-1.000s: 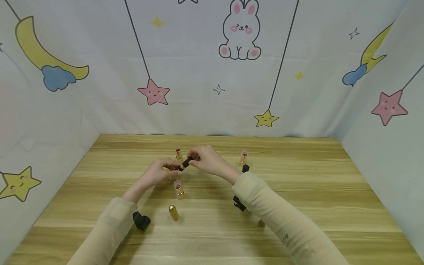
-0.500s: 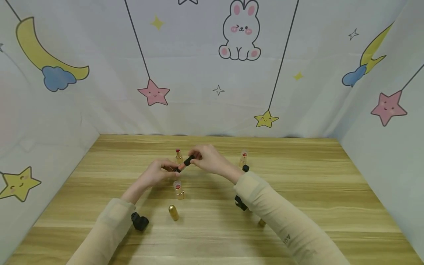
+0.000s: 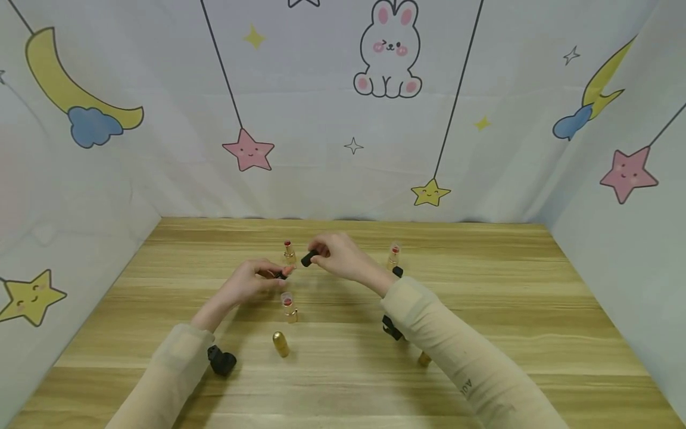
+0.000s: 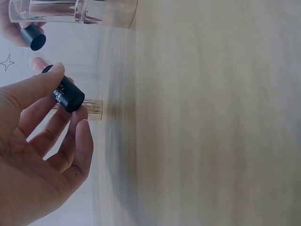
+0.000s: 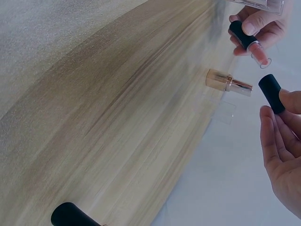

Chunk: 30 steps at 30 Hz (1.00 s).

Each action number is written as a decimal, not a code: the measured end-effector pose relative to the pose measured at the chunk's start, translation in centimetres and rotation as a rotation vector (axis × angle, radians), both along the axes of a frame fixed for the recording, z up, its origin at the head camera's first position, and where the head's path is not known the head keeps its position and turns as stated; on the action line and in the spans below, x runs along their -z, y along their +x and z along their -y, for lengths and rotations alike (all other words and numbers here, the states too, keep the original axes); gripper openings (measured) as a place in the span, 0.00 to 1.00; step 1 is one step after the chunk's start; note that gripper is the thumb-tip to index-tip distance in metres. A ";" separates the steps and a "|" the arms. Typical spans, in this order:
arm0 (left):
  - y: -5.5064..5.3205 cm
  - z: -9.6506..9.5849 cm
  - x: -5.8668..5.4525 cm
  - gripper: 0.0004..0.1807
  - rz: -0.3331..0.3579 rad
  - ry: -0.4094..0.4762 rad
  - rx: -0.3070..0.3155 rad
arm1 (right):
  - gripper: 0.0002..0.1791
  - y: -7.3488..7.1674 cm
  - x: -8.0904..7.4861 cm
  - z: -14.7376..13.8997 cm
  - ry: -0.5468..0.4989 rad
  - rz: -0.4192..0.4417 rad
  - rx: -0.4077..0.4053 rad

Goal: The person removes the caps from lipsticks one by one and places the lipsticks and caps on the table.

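In the head view my left hand (image 3: 253, 279) pinches a black lipstick (image 4: 69, 94) between thumb and fingers. Its coral tip (image 3: 287, 271) is bare and points up toward the right hand. My right hand (image 3: 336, 257) holds the black cap (image 5: 271, 93) by its end, a short gap away from that tip. Just behind the left fingertips stands an uncapped gold lipstick (image 3: 289, 252) with a red tip. Closer to the front is a gold lipstick under a clear cap (image 3: 290, 308), near the left hand's underside.
Another clear-capped lipstick (image 3: 393, 256) stands right of the right hand. A black tube (image 3: 398, 272) shows beside the right wrist. A gold bullet-shaped tube (image 3: 281, 344) stands in front; a second gold piece (image 3: 424, 359) is partly hidden by the sleeve. A printed curtain (image 3: 321, 179) closes off the back.
The cap has come off the lipstick, baring its coral tip. My left hand has drawn slightly left with the lipstick, while the right hand has moved slightly right with the cap.
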<state>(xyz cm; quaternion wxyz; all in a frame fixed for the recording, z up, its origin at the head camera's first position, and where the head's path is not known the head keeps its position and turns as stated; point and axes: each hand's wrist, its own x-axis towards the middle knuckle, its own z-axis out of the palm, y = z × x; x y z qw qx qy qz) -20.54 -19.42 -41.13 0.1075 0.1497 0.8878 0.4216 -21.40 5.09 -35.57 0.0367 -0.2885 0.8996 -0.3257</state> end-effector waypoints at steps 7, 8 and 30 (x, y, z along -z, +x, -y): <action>-0.1 0.1 0.1 0.18 0.026 0.030 -0.042 | 0.12 -0.2 0.2 0.1 0.014 -0.002 0.020; -0.1 0.1 0.1 0.18 0.031 0.034 -0.043 | 0.12 -0.2 0.3 0.1 0.016 -0.003 0.022; -0.9 -0.1 0.5 0.16 -0.034 0.028 -0.031 | 0.08 -0.9 1.7 1.1 0.244 -0.073 -0.009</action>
